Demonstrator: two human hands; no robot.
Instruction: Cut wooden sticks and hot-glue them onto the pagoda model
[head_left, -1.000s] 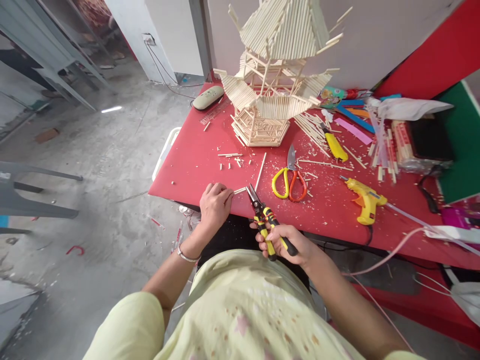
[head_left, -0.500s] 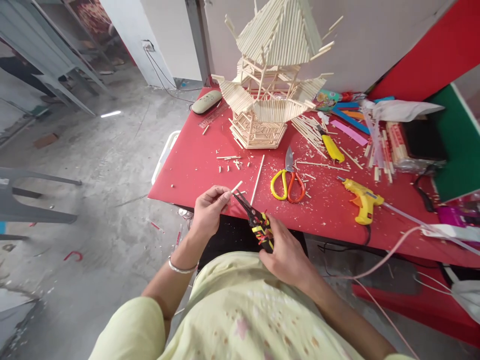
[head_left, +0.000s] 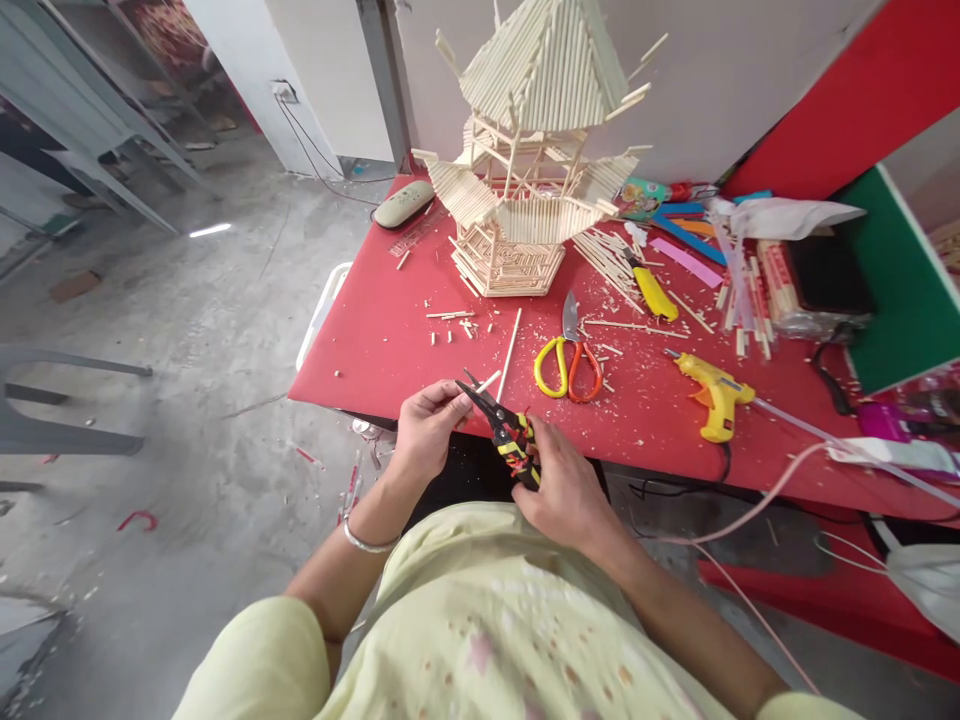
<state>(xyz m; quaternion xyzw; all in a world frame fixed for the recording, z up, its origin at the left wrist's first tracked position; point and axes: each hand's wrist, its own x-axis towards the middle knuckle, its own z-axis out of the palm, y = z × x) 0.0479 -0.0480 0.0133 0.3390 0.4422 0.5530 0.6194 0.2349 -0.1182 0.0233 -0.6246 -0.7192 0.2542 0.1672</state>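
Note:
Between its thumb and fingers my left hand (head_left: 430, 428) pinches a short wooden stick (head_left: 489, 382), which points up and to the right. My right hand (head_left: 561, 484) is wrapped round the black and yellow handles of a pair of pliers (head_left: 511, 440). The jaws of the pliers are spread, with the stick between them close to my left fingertips. Beyond my hands, a long wooden stick (head_left: 509, 355) lies on the red table (head_left: 360, 340), beside scissors (head_left: 568, 350) with one yellow and one red handle.
A pagoda model of wooden sticks (head_left: 517, 220) stands at the back. To the right lie a yellow utility knife (head_left: 654, 292), a yellow glue gun (head_left: 714, 393) with its cord, and loose sticks (head_left: 611, 265). An oval case (head_left: 403, 204) is at the back left corner.
The plier jaws have opened wider and come round the stick beside my left fingers. My left hand has shifted slightly to the right, and the view has turned a little.

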